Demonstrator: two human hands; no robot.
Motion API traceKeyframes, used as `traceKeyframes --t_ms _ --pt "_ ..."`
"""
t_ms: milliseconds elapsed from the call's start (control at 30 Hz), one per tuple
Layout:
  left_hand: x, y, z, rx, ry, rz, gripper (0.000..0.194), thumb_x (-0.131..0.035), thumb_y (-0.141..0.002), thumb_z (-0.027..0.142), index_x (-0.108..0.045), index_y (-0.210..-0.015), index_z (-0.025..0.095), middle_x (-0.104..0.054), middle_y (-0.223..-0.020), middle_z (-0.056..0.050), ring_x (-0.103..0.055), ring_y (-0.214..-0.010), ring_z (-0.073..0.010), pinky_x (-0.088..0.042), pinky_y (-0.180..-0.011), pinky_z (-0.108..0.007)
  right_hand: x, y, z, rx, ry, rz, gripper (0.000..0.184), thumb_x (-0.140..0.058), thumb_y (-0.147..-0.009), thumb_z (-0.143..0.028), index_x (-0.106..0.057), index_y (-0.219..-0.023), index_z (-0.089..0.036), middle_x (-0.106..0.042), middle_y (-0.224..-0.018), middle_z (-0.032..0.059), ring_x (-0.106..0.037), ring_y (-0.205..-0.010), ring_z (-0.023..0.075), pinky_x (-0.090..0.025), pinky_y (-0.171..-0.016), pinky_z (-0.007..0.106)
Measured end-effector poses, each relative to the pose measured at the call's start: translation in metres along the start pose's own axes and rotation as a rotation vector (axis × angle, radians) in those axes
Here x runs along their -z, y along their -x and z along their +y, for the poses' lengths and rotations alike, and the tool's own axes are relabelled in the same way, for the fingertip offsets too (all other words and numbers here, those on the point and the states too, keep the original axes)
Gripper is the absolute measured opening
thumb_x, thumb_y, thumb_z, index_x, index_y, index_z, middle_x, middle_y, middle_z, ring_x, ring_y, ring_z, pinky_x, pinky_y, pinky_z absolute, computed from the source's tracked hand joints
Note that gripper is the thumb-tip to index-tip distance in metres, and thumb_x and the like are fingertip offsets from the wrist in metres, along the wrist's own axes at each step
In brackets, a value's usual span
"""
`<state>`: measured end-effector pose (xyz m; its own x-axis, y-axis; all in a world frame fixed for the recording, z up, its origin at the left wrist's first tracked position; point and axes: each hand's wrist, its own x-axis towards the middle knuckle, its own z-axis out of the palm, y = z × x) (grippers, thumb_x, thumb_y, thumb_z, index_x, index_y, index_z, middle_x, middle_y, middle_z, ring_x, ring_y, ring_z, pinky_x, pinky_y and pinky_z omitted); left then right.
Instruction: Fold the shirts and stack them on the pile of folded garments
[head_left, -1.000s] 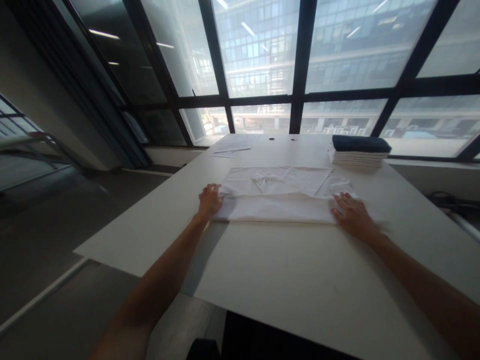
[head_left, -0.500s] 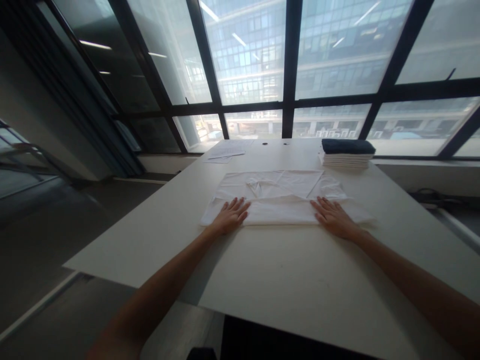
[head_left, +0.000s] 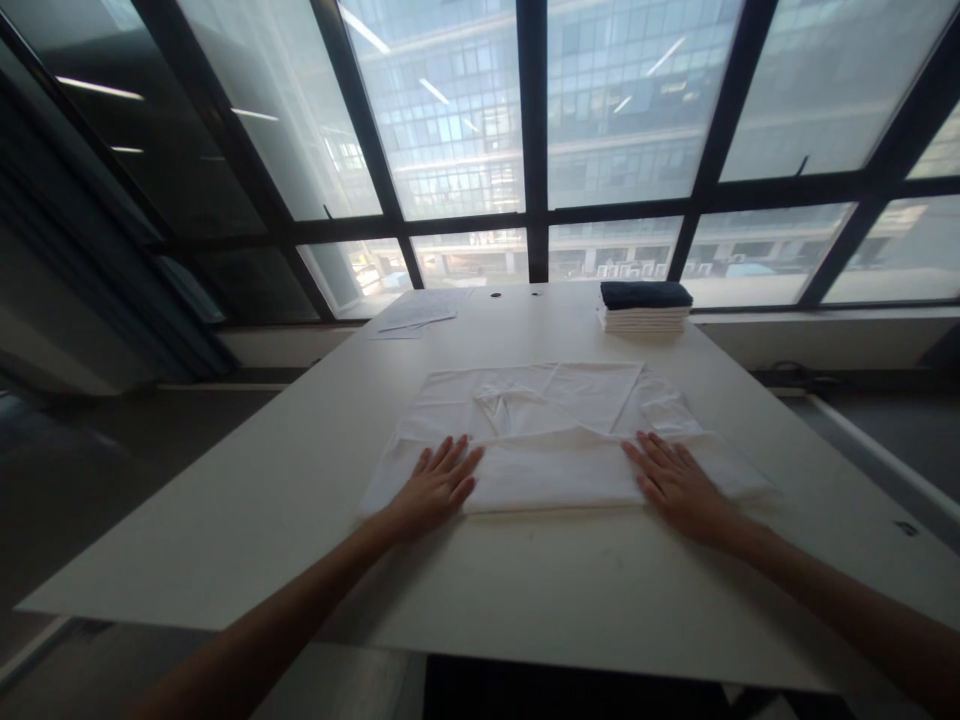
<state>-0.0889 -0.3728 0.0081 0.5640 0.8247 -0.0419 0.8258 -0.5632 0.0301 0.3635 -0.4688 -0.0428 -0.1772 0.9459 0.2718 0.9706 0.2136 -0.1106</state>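
Note:
A white garment [head_left: 555, 470], partly folded, lies across the middle of the white table. Its near part is doubled into a flat band, while wrinkled layers show toward the far side. My left hand [head_left: 435, 490] rests flat on the left of the band, fingers spread. On the right of the band, my right hand [head_left: 679, 490] lies palm down with its fingers stretched out. Neither hand grips the cloth.
A stack of folded cloths [head_left: 645, 318], white with a dark blue one [head_left: 646, 294] on top, stands at the far right of the table [head_left: 225, 520]. Paper sheets [head_left: 420, 312] lie at the far left. Windows [head_left: 615, 120] rise behind.
The view has shifted, so the table and garment appear lower and larger. Both hands stay flat on the garment in nearly the same spots.

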Motion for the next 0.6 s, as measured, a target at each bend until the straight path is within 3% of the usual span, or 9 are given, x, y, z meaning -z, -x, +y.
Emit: traceKeyframes --t_ms 133,233,300,433,600 --pt "0.028 -0.025 -0.032 -0.011 0.07 0.037 0.06 -0.03 -0.106 0.053 -0.042 -0.159 0.028 -0.04 -0.164 -0.008 -0.032 -0.155 -0.0284 -0.02 -0.125 -0.058 0.019 -0.025 0.014 0.008 -0.114 0.119 0.049 -0.04 -0.101 -0.035 -0.062 -0.143 -0.021 -0.056 -0.153 0.0136 -0.044 -0.147 0.0295 -0.036 -0.121 0.053" --pt "0.048 -0.061 -0.071 0.016 0.163 0.175 0.066 -0.039 -0.1 0.055 -0.051 -0.152 0.017 -0.053 -0.155 -0.012 -0.051 -0.142 -0.0273 -0.035 -0.121 -0.045 0.035 -0.069 0.045 -0.067 -0.176 0.225 0.045 -0.043 -0.099 -0.032 -0.069 -0.132 -0.015 -0.067 -0.138 0.016 -0.06 -0.133 0.0288 -0.043 -0.117 0.046" --pt "0.055 -0.089 -0.096 0.083 0.197 0.208 0.068 -0.044 -0.096 0.057 -0.057 -0.146 0.014 -0.058 -0.15 -0.013 -0.056 -0.138 -0.028 -0.039 -0.119 -0.042 0.04 -0.104 0.072 -0.142 -0.181 0.233 0.043 -0.048 -0.095 -0.028 -0.07 -0.13 -0.015 -0.071 -0.132 0.0147 -0.065 -0.125 0.0293 -0.046 -0.114 0.046" --pt "0.057 -0.143 -0.136 0.227 0.203 0.216 0.068 -0.055 -0.087 0.066 -0.069 -0.13 0.016 -0.067 -0.139 -0.013 -0.06 -0.133 -0.0295 -0.042 -0.116 -0.038 0.036 -0.168 0.122 -0.27 -0.179 0.167 0.04 -0.055 -0.091 -0.027 -0.074 -0.123 -0.012 -0.074 -0.125 0.0155 -0.068 -0.12 0.0316 -0.048 -0.111 0.046" --pt "0.047 -0.193 -0.166 0.264 0.205 0.182 0.061 -0.064 -0.08 0.066 -0.073 -0.119 0.019 -0.071 -0.132 -0.012 -0.063 -0.127 -0.0291 -0.044 -0.112 -0.036 0.019 -0.214 0.155 -0.263 -0.172 0.069 0.041 -0.063 -0.089 -0.027 -0.074 -0.124 -0.008 -0.073 -0.127 0.0173 -0.066 -0.123 0.0326 -0.047 -0.111 0.044"
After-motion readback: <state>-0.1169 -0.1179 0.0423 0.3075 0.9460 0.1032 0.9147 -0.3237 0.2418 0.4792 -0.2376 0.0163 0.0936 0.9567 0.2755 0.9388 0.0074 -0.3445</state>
